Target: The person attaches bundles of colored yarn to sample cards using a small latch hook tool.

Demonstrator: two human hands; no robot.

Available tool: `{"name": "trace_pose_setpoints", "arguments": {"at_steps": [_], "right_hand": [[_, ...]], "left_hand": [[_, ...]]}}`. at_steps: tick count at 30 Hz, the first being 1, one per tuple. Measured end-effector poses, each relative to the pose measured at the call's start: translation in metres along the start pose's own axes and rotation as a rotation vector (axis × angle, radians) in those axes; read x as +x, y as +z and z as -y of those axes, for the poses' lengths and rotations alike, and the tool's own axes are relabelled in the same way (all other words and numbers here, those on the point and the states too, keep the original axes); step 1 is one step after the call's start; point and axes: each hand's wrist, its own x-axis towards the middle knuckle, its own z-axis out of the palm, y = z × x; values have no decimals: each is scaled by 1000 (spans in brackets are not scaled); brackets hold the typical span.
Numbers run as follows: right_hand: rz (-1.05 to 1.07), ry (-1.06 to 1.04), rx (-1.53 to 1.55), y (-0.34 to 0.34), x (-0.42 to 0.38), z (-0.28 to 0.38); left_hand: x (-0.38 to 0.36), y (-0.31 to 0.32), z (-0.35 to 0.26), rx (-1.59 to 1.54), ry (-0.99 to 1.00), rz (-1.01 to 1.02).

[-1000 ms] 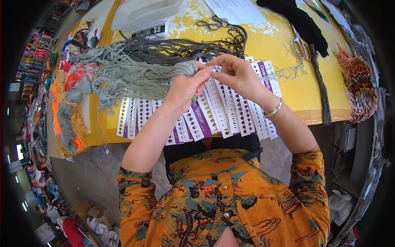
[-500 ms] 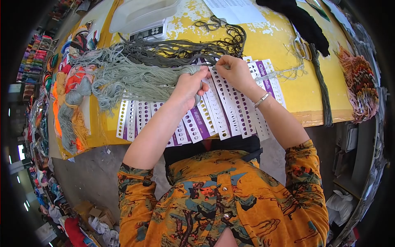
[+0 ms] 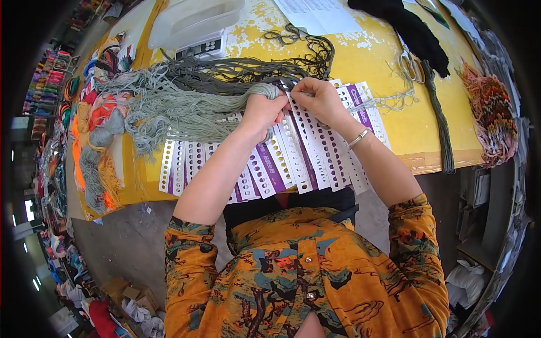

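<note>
My left hand is closed around one end of a grey-green thread bundle, whose loose strands spread leftward over the table. Close beside it, my right hand has thumb and finger pinched at the top of a white punched card; any thread between the fingertips is too small to make out. Several white and purple cards with rows of holes lie fanned under both hands along the table's front edge. Dark grey thread lies behind the grey-green bundle.
Scissors, a dark green skein and black yarn lie to the right, with multicoloured yarn at the edge. A plastic tub, a scale and printed paper sit behind. Coloured skeins lie left.
My right hand has shifted slightly left and its fingertips are lower on the card. My left hand has turned slightly, and the thread loop over it shows more. The view has moved a little.
</note>
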Motion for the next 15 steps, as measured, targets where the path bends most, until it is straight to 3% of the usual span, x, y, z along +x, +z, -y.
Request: {"name": "trace_pose_setpoints", "arguments": {"at_steps": [3, 5, 7, 9, 15], "right_hand": [[60, 50, 28, -2, 3, 0], [82, 69, 23, -2, 5, 0], [133, 60, -75, -3, 6, 5], [132, 62, -141, -4, 5, 12], [81, 49, -361, 0, 1, 22]], "left_hand": [[4, -5, 3, 65, 72, 6], [-1, -12, 0, 361, 202, -106], [2, -28, 1, 408, 233, -94], [-2, -36, -1, 274, 93, -100], [-15, -21, -5, -30, 83, 90]]}}
